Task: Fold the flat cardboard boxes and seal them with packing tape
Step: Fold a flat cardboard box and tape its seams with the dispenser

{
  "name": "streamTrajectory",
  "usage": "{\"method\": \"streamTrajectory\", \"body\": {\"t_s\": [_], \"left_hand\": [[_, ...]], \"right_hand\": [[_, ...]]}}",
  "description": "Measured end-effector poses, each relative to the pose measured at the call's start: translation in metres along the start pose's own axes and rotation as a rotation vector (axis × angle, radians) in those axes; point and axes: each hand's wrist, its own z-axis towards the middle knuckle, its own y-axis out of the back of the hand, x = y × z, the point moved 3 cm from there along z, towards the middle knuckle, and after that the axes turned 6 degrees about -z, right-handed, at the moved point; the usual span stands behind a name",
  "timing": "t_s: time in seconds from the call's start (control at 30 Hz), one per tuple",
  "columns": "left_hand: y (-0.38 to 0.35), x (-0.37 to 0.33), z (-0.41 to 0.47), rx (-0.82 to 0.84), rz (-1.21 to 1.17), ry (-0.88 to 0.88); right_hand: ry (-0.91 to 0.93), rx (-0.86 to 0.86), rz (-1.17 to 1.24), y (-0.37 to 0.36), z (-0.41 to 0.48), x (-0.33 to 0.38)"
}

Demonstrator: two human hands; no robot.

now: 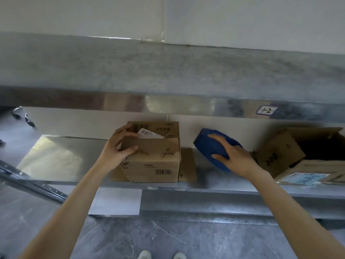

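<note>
Your small box [155,161] is brown cardboard printed with black barcodes and lettering, with a white barcoded slip [149,133] at its top, and the tape dispenser [209,146] is solid dark blue. The shelf [56,156] is silvery grey with a white, blue-edged tag [267,110]; the open box [280,152] is brown with black handwriting and a pale blue label [306,178], and the floor [168,240] is grey with lighter veins.

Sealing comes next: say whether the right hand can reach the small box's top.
Probably yes: right hand, gripping the blue dispenser, sits beside the small box, nothing between; left hand holds only its left corner.
</note>
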Motion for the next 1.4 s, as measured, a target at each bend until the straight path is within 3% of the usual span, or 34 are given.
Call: {"method": "streamTrajectory", "body": {"t_s": [0.13,0.27,0.43,0.7,0.9,1.23,1.4], "left_hand": [[0.000,0.001,-0.001,0.017,-0.019,-0.021],[0.001,0.000,-0.004,0.030,-0.037,-0.048],[0.002,0.000,-0.007,0.037,-0.120,-0.057],[0.011,0.006,-0.008,0.081,-0.314,0.008],[0.016,0.014,-0.010,0.137,-0.420,0.136],[0.052,-0.004,0.026,0.033,-0.366,0.084],[0.052,-0.018,0.040,0.067,-0.320,0.073]], "right_hand": [[0.061,-0.163,-0.188,0.025,-0.015,0.042],[0.149,-0.386,-0.207,0.045,-0.024,0.085],[0.199,-0.465,-0.235,0.052,-0.013,0.142],[0.225,-0.278,-0.274,0.034,0.029,0.218],[0.228,-0.096,-0.366,0.018,0.048,0.230],[0.280,-0.076,-0.354,0.025,0.053,0.226],[0.351,-0.114,-0.333,0.031,0.052,0.228]]}}
